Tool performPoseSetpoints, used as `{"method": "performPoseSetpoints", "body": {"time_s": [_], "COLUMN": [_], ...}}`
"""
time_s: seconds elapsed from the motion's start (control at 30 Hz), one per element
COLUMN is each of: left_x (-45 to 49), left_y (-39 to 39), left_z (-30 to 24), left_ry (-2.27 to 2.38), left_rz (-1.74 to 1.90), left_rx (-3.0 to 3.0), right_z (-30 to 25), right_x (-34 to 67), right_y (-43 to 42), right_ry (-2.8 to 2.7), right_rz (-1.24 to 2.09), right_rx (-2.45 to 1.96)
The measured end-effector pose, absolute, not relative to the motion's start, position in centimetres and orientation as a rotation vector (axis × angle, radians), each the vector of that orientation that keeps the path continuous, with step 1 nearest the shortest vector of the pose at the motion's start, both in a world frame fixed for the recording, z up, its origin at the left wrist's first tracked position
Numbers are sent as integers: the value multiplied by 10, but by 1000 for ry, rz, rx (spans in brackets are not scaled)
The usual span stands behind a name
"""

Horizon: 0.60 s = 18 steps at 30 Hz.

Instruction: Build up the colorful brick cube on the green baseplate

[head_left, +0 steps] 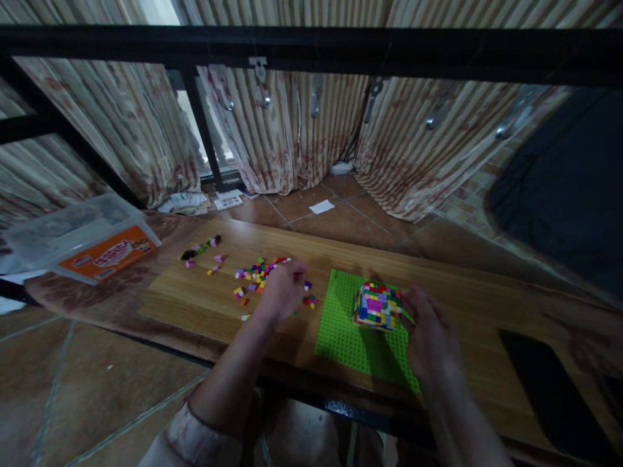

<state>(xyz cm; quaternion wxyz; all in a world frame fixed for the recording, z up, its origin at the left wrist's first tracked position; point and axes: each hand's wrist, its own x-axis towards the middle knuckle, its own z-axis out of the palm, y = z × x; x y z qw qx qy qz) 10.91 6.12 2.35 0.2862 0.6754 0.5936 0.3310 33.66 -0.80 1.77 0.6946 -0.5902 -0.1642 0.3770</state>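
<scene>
A many-coloured block of small bricks (377, 305) stands on a green baseplate (348, 337) on the wooden table (204, 298). My right hand (431, 337) rests against the block's right side, fingers curled toward it. My left hand (283, 288) lies over a scatter of small loose bricks (257, 271) left of the plate, fingers bent down onto them; what they pinch is hidden.
A clear plastic box with an orange label (87, 243) sits at the table's far left. More loose bricks (202, 250) lie near it. A dark flat thing (549, 389) lies at the right. A black metal frame (311, 48) crosses overhead; curtains hang behind.
</scene>
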Motion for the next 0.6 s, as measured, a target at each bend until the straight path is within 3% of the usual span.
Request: {"method": "performPoseSetpoints", "body": {"time_s": [0.27,0.6], "left_x": [104,122], "left_y": [51,53], "left_z": [19,13], "left_ry": [1672,1782], "left_rz": [484,375], "left_rx": [2252,2372], "right_z": [22,22], "right_x": [334,334], "right_y": [-7,-7], "right_ry": [-350,-354], "right_rz": [877,891], "right_rx": [-1297,-1310]}}
